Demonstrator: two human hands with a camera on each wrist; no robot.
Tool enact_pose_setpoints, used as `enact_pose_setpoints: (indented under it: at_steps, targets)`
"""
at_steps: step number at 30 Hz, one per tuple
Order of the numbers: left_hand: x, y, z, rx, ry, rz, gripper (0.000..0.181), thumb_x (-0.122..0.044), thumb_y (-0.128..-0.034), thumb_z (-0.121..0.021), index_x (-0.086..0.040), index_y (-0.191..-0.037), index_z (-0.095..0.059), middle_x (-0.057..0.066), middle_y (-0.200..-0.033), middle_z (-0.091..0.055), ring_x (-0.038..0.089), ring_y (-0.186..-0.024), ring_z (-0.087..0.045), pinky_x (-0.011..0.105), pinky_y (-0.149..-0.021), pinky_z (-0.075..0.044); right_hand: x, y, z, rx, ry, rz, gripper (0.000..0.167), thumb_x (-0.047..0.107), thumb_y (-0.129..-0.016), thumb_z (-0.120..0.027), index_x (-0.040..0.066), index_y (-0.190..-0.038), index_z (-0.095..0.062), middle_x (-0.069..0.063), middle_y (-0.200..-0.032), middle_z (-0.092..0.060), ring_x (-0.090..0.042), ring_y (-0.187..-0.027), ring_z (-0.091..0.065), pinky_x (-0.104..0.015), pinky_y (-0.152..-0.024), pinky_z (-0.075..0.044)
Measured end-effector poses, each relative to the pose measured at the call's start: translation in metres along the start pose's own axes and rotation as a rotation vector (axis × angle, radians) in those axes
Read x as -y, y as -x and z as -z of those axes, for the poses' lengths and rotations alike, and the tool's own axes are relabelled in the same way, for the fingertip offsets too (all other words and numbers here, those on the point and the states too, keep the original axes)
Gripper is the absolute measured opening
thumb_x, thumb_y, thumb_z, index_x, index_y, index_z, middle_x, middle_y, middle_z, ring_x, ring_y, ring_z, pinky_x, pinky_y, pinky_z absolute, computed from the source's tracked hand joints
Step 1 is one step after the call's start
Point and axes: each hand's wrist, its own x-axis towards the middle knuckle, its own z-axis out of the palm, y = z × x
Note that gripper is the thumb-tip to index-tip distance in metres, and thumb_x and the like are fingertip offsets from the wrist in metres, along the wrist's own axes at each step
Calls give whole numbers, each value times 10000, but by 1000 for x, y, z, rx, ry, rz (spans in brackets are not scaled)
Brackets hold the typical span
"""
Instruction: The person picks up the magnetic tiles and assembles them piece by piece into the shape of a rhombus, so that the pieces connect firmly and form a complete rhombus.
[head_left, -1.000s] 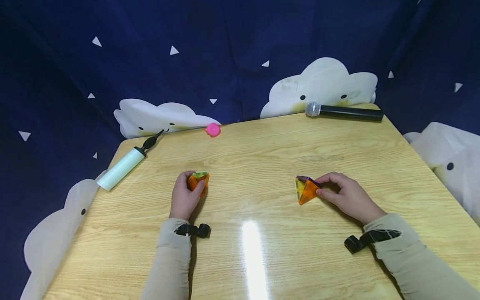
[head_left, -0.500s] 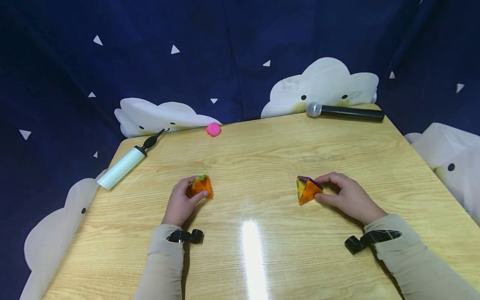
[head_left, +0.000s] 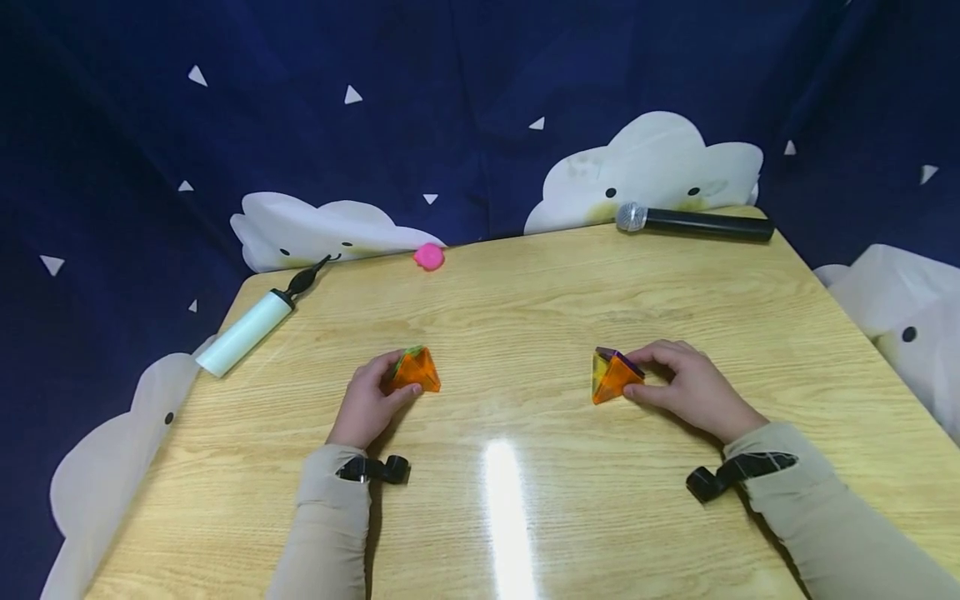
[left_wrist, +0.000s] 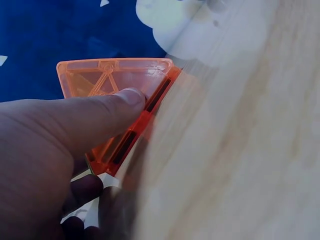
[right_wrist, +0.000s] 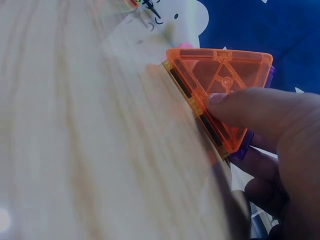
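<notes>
In the head view my left hand point(head_left: 366, 407) grips a small pyramid of magnetic tiles point(head_left: 422, 372), orange with a green edge, thumb on its near face. The left wrist view shows its translucent orange triangle tile point(left_wrist: 127, 72) under the thumb; the other fingers are mostly hidden. My right hand point(head_left: 693, 392) pinches a second magnetic-tile pyramid point(head_left: 613, 380) with orange, yellow and purple sides. Its orange tile point(right_wrist: 240, 62) appears in the right wrist view, with the thumb across it and fingers behind. A wide gap separates the two pyramids.
Both hands are over the wooden table point(head_left: 510, 308). A pale blue hand pump point(head_left: 247, 333) lies at the back left, a pink round piece point(head_left: 429, 257) at the back edge, and a black microphone point(head_left: 697, 223) at the back right. A dark blue cloud-print cloth point(head_left: 465, 100) hangs behind.
My left hand has shifted and turned, bringing its pyramid rightward with more of the orange face showing. The right hand and its pyramid have barely moved.
</notes>
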Motion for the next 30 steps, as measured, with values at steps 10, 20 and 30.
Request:
enact_pose_setpoints:
  at_steps: [10,20,30]
  targets:
    - [-5,-5,-3,12,-29,-14,563,-255,-890,-786,-104,-1393,-582,125,-1351,-607,343,-1173,-533,509,-1004,-427,-1,-12,-2,42,25,-16,474,420,-835,-817,143,-1205,-710,-53,-1183,-671,-312,-1158,-563,-509,-978,-381]
    - [-16,-10,-17,32,-37,-60,543,-266,-881,-794,-112,-1366,-606,94,-1289,-652,300,-1072,-547,483,-989,-328,2,-31,-9,40,7,-22,458,421,-824,-827,156,-1183,-725,-32,-1134,-686,-242,-1021,-579,-418,-876,-399]
    - [-29,-12,-31,36,-57,-126,546,-304,-832,-835,-177,-1327,-642,7,-1208,-671,221,-999,-575,451,-910,-266,6,-44,-16,62,14,12,479,434,-835,-813,164,-1218,-717,-7,-1116,-674,-229,-948,-568,-403,-825,-387]
